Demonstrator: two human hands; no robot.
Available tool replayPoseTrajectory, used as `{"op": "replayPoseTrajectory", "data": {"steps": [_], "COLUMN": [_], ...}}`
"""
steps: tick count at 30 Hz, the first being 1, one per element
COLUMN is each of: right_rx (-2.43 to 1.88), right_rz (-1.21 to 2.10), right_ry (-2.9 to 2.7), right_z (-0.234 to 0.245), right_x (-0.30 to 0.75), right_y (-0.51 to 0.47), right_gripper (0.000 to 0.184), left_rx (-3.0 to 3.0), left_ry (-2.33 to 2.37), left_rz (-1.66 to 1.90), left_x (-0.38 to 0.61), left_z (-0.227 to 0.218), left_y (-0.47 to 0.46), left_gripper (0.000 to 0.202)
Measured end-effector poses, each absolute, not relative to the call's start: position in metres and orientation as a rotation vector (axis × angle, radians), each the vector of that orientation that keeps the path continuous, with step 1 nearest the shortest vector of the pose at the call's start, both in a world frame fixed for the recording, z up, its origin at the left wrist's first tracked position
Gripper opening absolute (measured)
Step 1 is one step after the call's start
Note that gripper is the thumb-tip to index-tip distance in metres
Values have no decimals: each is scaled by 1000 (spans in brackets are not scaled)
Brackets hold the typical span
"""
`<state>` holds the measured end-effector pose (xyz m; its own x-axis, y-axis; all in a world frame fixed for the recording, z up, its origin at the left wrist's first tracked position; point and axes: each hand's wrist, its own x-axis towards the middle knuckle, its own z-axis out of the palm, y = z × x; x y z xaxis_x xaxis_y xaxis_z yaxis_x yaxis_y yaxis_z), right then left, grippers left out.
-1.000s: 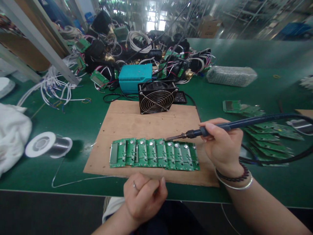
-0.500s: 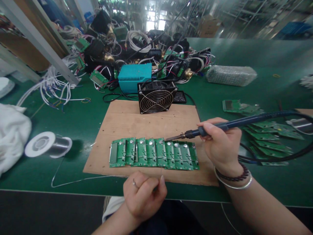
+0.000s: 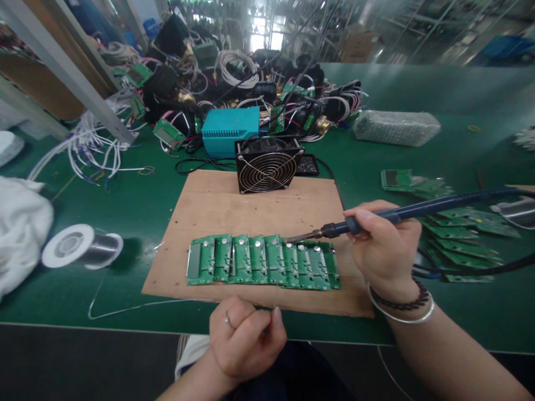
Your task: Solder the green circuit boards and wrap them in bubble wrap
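Note:
Several green circuit boards lie overlapped in a row on a cardboard sheet; the leftmost one shows a grey display. My right hand is closed round the handle of a soldering iron. Its tip is at the top edge of the boards, right of the row's middle. Below the row, my left hand pinches solder wire between thumb and forefinger. The wire runs left from the hand to a spool, and a thin end points up from the fingertips toward the boards.
A black fan stands at the cardboard's back edge, before a teal box. Cables and boards are heaped behind. More green boards lie at right, under the iron's cord. A bubble-wrapped package sits farther back.
My right hand and the iron's handle have shifted slightly right, with the tip moving a little the same way. My left hand has dropped slightly, and the solder end above its fingertips shows more.

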<state>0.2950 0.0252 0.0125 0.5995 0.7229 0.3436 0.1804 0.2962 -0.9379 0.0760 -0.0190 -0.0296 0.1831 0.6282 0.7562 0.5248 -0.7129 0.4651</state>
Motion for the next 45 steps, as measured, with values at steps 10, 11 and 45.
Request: {"op": "replayPoseTrajectory", "data": {"steps": [10, 11, 45], "right_rx": [-1288, -1288, -1275], "right_rz": [490, 495, 494], "right_ry": [-902, -907, -931], "right_z": [10, 9, 8], "right_x": [298, 298, 298], "right_y": [23, 23, 23], "right_gripper": [12, 12, 12], "left_rx": [2324, 2330, 2361], "left_ry": [1112, 1116, 1146], "left_rz": [1506, 1501, 1457], "left_x": [79, 79, 81], "left_z": [-24, -23, -22], "left_y": [-15, -15, -11], "left_gripper": [20, 20, 21]}}
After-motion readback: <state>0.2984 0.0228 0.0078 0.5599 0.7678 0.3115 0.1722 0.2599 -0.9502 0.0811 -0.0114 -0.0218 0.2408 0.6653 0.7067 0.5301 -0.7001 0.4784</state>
